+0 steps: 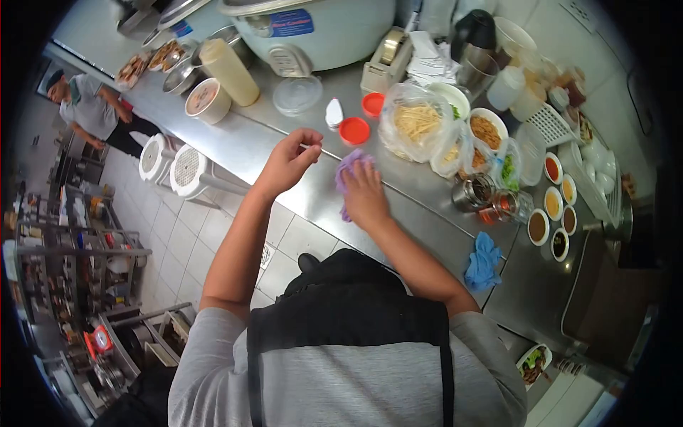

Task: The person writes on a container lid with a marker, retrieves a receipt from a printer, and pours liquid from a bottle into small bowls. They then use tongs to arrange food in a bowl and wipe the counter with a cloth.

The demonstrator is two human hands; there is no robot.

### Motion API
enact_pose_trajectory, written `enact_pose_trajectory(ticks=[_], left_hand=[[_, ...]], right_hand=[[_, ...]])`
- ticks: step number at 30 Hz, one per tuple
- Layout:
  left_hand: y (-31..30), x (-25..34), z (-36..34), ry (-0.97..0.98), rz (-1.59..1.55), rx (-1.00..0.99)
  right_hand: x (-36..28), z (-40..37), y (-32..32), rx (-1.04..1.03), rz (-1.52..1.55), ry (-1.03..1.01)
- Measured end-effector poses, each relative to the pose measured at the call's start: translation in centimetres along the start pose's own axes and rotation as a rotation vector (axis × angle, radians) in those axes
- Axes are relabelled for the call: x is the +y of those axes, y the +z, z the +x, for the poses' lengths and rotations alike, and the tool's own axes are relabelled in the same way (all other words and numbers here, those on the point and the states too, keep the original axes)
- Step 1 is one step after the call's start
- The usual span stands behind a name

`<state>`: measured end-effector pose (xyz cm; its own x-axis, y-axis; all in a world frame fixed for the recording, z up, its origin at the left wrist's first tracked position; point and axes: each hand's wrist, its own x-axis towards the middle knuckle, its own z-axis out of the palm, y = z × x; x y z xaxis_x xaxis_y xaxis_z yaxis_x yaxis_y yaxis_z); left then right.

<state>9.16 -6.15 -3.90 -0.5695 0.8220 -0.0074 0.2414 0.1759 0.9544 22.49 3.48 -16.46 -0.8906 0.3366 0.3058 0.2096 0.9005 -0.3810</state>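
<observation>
My right hand (366,196) presses down on a crumpled purple cloth (344,169) lying on the steel counter (313,196), its fingers spread over the cloth. To its left, my left hand (290,162) hovers over the counter edge. Its fingers are loosely curled, with a gap between thumb and forefinger, and I see nothing held. Just beyond both hands are two red lids (353,131) and a small white object (334,114). A plastic bag of pale strips (416,122) sits beyond my right hand.
A large rice cooker (320,35) and a squeeze bottle (229,71) stand at the back. Jars (472,192), sauce cups (553,203) and a blue cloth (484,261) are at the right. White stools (188,172) and another person (99,107) are at the left.
</observation>
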Motion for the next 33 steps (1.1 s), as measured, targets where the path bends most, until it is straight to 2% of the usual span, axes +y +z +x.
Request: enact_pose_trajectory(ticks=[3, 5, 7, 8, 9, 10, 11, 12, 13, 14, 16, 19, 21, 22, 24, 27, 29, 33], left_hand=[[-3.0, -1.9, -2.3, -0.078, -0.054, 0.095], [-5.3, -3.1, -3.6, -0.084, -0.069, 0.170], [-8.4, -4.4, -5.7, -0.108, 0.025, 0.277], [-10.2, -5.8, -7.1, -0.124, 0.075, 0.328], [-12.0, -7.1, -8.6, -0.141, 0.124, 0.380], [-13.6, -8.2, -10.4, -0.196, 0.125, 0.437], [-15.2, -9.4, -12.6, -0.254, 0.126, 0.495], [-16.6, -11.2, -15.0, -0.294, 0.137, 0.536], [-17.7, -13.3, -17.4, -0.332, 0.144, 0.575], [-18.7, -15.6, -20.1, -0.395, 0.131, 0.590], [-20.1, -19.7, -25.3, -0.509, 0.090, 0.623], [-21.1, -21.1, -30.7, -0.715, -0.068, 0.686], [-22.6, -21.4, -33.0, -0.763, -0.100, 0.714], [-23.4, -21.7, -33.6, -0.782, -0.117, 0.727], [-25.2, -23.3, -34.3, -0.687, -0.059, 0.742], [-28.3, -26.1, -35.5, -0.536, 0.127, 0.752], [-30.5, -21.1, -34.7, -0.632, 0.077, 0.710], [-36.5, -20.6, -35.7, -0.591, 0.033, 0.762]], right_hand=[[-4.6, -0.1, 1.5, -0.039, 0.110, -0.237], [-6.8, 0.0, 3.0, -0.173, 0.502, -0.467], [-10.4, 0.1, -0.2, -0.435, 0.792, -0.238], [-10.8, 0.4, -0.3, -0.361, 0.777, -0.246], [-10.6, 1.3, -1.2, -0.272, 0.948, -0.191], [-9.9, 2.1, -1.2, -0.295, 1.284, 0.006], [-8.7, 3.3, -1.4, -0.112, 1.211, -0.019], [-7.2, 4.2, -1.6, 0.096, 0.811, -0.114], [-5.7, 5.1, -1.8, 0.321, 0.388, -0.118], [-4.1, 5.4, -0.6, 0.206, 0.430, -0.030], [-4.6, 5.6, -0.4, -0.064, -0.120, -0.044], [-8.9, 10.7, -0.9, 0.003, -0.035, 0.041], [-11.4, 16.6, 0.0, 0.192, 0.291, -0.017], [-13.2, 19.8, 0.1, 0.261, 0.461, -0.020], [-14.4, 25.8, 2.8, 0.415, 0.533, -0.042], [-15.3, 33.4, 5.7, 0.550, 0.305, -0.039], [-17.3, 36.2, 6.1, 0.624, 0.271, -0.006], [-16.5, 40.2, 8.3, 0.661, 0.322, -0.093]])
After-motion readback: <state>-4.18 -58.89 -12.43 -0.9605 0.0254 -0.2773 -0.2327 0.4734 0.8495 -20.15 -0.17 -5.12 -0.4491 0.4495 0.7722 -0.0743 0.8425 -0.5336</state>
